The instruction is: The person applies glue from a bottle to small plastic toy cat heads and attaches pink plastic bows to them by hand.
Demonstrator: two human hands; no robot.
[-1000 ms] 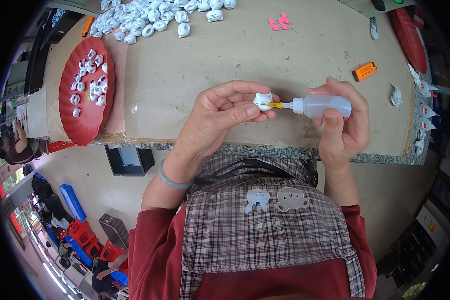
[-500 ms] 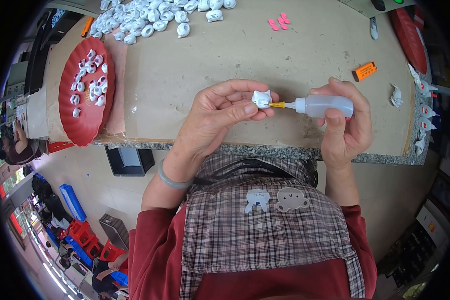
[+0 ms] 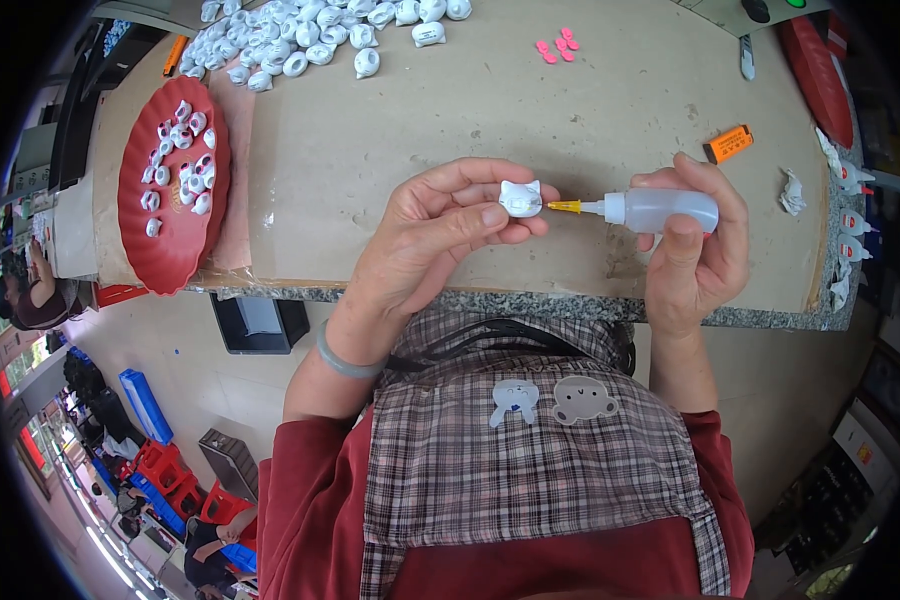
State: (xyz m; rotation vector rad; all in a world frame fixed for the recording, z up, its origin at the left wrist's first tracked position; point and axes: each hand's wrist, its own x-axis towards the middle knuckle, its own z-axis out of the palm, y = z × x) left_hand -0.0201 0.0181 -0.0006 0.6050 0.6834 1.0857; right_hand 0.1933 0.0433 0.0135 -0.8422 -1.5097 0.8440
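Between thumb and fingers, my left hand (image 3: 440, 210) pinches a small white cat-head piece (image 3: 520, 198) with two pointed ears. My right hand (image 3: 705, 240) grips a translucent squeeze bottle (image 3: 670, 210) on its side, its yellow-based needle tip (image 3: 564, 206) pointing left at the piece. A narrow gap shows between tip and piece. Both hands are over the near part of the paper-covered table (image 3: 370, 130). Several similar white pieces, some with dark pink parts, lie in a red scalloped tray (image 3: 185, 260) at the left.
A heap of white pieces (image 3: 300, 35) covers the far left. Several pink bits (image 3: 567, 42) lie at the far middle. An orange box cutter (image 3: 729, 144), crumpled tissue (image 3: 793, 192) and small glue bottles (image 3: 854, 248) are at the right. A granite edge (image 3: 530, 302) borders the near side.
My right hand has drawn the squeeze bottle slightly right, so its tip has come away from the white piece. My left hand has turned the piece a little.
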